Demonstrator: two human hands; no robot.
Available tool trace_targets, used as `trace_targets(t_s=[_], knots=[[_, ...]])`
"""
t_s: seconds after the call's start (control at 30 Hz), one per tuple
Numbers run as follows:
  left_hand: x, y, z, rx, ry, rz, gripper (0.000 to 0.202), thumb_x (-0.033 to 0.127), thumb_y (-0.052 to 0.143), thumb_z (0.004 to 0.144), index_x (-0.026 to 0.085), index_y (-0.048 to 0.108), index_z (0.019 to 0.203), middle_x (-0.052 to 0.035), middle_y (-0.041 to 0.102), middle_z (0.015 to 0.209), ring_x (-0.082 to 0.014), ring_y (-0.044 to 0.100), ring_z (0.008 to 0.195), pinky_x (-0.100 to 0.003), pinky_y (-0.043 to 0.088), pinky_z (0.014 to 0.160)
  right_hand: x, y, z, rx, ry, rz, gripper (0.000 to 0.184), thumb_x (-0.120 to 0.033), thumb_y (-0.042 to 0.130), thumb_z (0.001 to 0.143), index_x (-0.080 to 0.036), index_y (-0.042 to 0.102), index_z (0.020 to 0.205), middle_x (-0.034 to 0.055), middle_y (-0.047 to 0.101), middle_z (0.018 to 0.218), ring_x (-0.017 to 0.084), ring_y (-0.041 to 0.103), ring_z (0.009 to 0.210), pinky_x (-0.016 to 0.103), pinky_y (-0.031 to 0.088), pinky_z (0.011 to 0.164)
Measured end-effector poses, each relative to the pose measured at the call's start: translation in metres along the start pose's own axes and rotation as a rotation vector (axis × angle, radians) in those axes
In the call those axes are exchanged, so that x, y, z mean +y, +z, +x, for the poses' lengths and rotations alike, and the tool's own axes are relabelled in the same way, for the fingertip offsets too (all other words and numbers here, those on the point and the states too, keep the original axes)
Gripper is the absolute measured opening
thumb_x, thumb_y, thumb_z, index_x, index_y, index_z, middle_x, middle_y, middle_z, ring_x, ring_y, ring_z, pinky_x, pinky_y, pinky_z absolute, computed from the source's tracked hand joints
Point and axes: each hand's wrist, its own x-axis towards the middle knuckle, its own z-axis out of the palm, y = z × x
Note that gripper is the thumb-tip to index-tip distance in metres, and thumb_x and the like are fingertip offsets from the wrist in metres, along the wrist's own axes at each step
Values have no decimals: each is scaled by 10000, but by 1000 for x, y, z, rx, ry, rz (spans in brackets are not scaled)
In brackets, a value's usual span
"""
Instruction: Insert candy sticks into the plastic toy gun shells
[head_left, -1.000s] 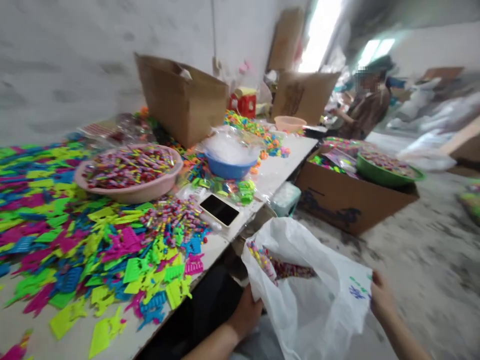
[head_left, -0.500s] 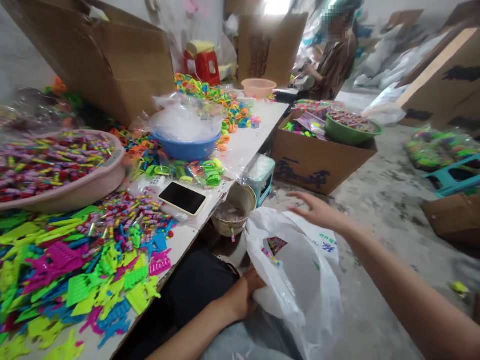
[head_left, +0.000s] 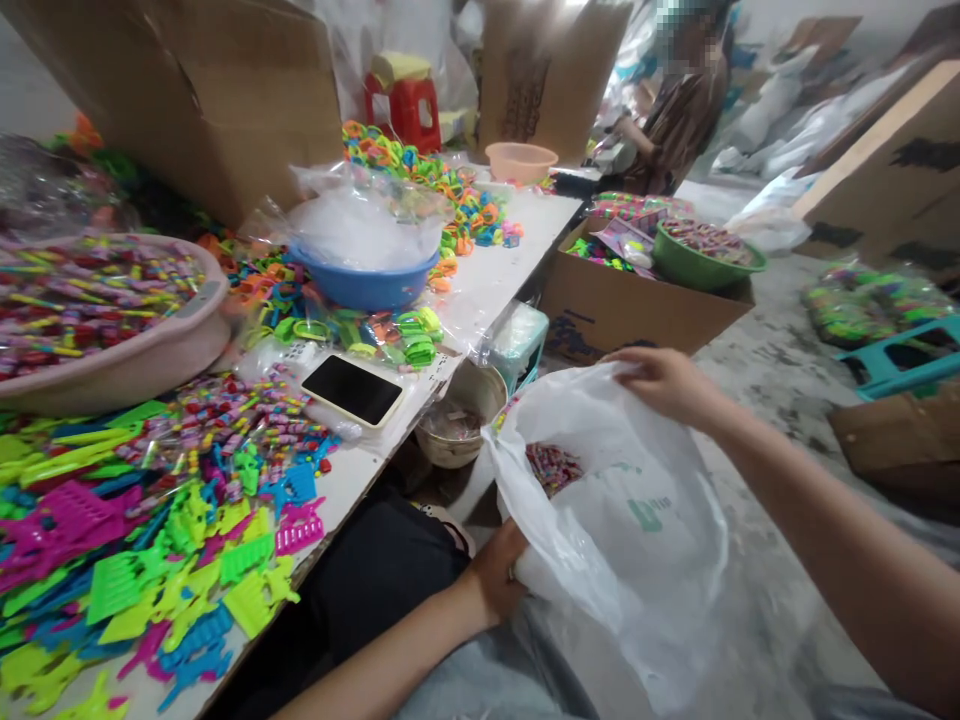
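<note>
A white plastic bag point(head_left: 637, 520) hangs open beside the table, with small colourful wrapped pieces point(head_left: 551, 465) inside. My left hand point(head_left: 499, 575) is closed on the bag's near rim, low by my lap. My right hand point(head_left: 664, 385) is closed on the far rim and holds it up. On the table lie many bright plastic comb-like pieces point(head_left: 150, 560) and a heap of wrapped pieces point(head_left: 240, 410).
A pink basin point(head_left: 150, 355) of wrapped pieces, a blue basin point(head_left: 367, 285) under plastic film and a phone point(head_left: 352, 390) sit on the white table point(head_left: 495, 285). A round tub point(head_left: 461, 425) stands below the table edge. Cardboard boxes point(head_left: 622, 310), a green bowl point(head_left: 705, 260) and another person point(head_left: 675, 110) are beyond.
My right hand let go of the bag's side, reached out open, then closed on the far rim and lifted it. The camera turned right and down. My left hand kept its hold.
</note>
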Motion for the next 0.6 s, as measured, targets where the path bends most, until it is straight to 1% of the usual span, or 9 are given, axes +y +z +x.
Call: trace_targets(t_s=[0.07, 0.1, 0.17, 0.23, 0.3, 0.4, 0.47, 0.53, 0.6], knots=[[2, 3, 4, 62, -64, -62, 495, 325, 702, 789, 204, 621, 1263, -149, 635, 1340, -370, 575, 1251, -570, 445, 1069, 9, -24, -3, 178, -8, 126, 282, -252, 565, 798, -236, 750, 1011, 55, 768, 1007, 238, 698, 804, 335, 545, 714], [4, 4, 7, 86, -90, -87, 528, 369, 723, 784, 209, 607, 1273, -152, 645, 1326, -375, 586, 1239, -591, 448, 1060, 12, -33, -4, 236, -6, 168, 247, -266, 593, 776, -237, 757, 958, 52, 771, 975, 227, 686, 755, 334, 541, 694], [8, 5, 15, 139, -124, -125, 581, 440, 742, 769, 215, 588, 1283, -161, 661, 1300, -378, 605, 1214, -614, 455, 1045, 17, -43, -4, 263, 11, 197, 216, -282, 623, 749, -229, 755, 911, 58, 768, 972, 213, 664, 711, 338, 531, 680], [9, 5, 24, 200, -138, -142, 618, 488, 737, 762, 202, 577, 1285, -177, 649, 1311, -377, 599, 1220, -609, 446, 1056, 21, -45, -3, 237, 9, 219, 209, -280, 628, 733, -226, 749, 896, 58, 764, 990, 211, 660, 733, 339, 522, 696], [9, 4, 35, 259, -138, -139, 711, 510, 773, 709, 182, 558, 1302, -184, 614, 1355, -380, 563, 1264, -592, 412, 1096, 29, -45, 0, 234, -17, 254, 196, -275, 635, 713, -221, 743, 866, 57, 762, 965, 214, 664, 773, 332, 512, 721], [12, 1, 51, 357, -161, -127, 818, 493, 858, 584, 176, 571, 1282, -164, 602, 1374, -370, 538, 1293, -541, 389, 1132, 43, -49, 10, 360, -23, 299, 167, -226, 598, 688, -192, 716, 800, 78, 749, 919, 207, 658, 795, 309, 494, 734], [17, -2, 61, 421, -203, -120, 711, 497, 831, 621, 187, 611, 1221, -147, 645, 1317, -351, 555, 1280, -521, 397, 1132, 51, -57, 21, 457, -7, 297, 188, -170, 542, 668, -178, 698, 772, 88, 736, 907, 195, 639, 788, 299, 476, 734], [25, -5, 70, 459, -235, -109, 541, 515, 734, 736, 189, 645, 1158, -144, 688, 1243, -338, 560, 1281, -520, 381, 1144, 56, -66, 35, 518, 2, 276, 225, -123, 498, 638, -174, 692, 738, 80, 723, 869, 184, 611, 763, 292, 454, 727], [36, -9, 76, 469, -239, -90, 447, 505, 654, 810, 187, 670, 1123, -145, 705, 1210, -331, 537, 1312, -517, 328, 1179, 57, -74, 48, 556, 4, 261, 237, -95, 480, 613, -176, 688, 693, 63, 708, 819, 175, 588, 734, 283, 439, 712]])
